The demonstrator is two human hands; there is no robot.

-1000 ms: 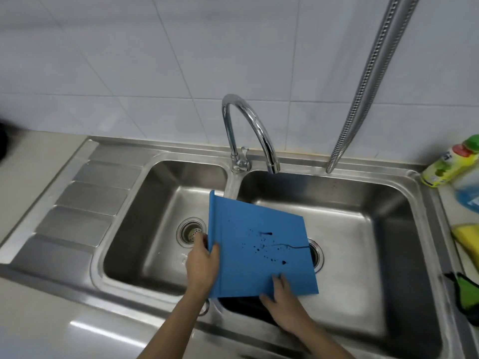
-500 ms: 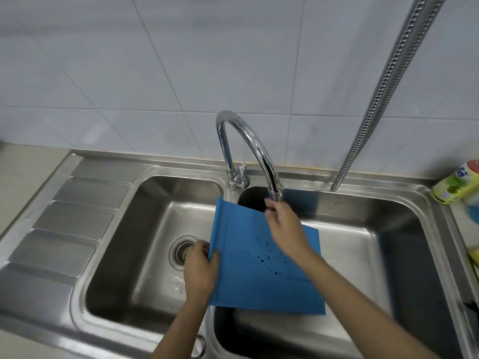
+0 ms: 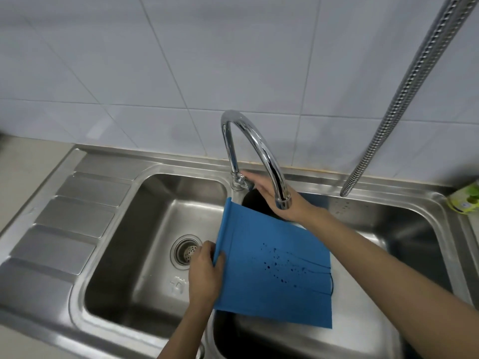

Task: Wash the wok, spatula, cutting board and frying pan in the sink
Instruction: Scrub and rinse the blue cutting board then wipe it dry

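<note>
Board point(image 3: 272, 263), blue and flat, is held tilted over the divider between the two basins of a steel sink point(image 3: 155, 167), most of it above the right basin. Dark water spots speckle its upper face. Left hand point(image 3: 204, 275) grips the board's left edge, thumb on top and fingers curled underneath, just beside the left basin's drain point(image 3: 185, 251). Right hand point(image 3: 274, 195) reaches across the board's far corner to the base of the tap point(image 3: 255, 151) at the sink's back edge, fingers extended and touching the tap lever point(image 3: 242, 178); this grip looks open, closed round nothing. The tap's spout curves over that hand. A ridged metal hose point(image 3: 404, 94) hangs at the upper right. A green-labelled bottle point(image 3: 465, 199) stands at the sink's far right corner. A ribbed draining area point(image 3: 77, 218) lies along the sink's left side.
</note>
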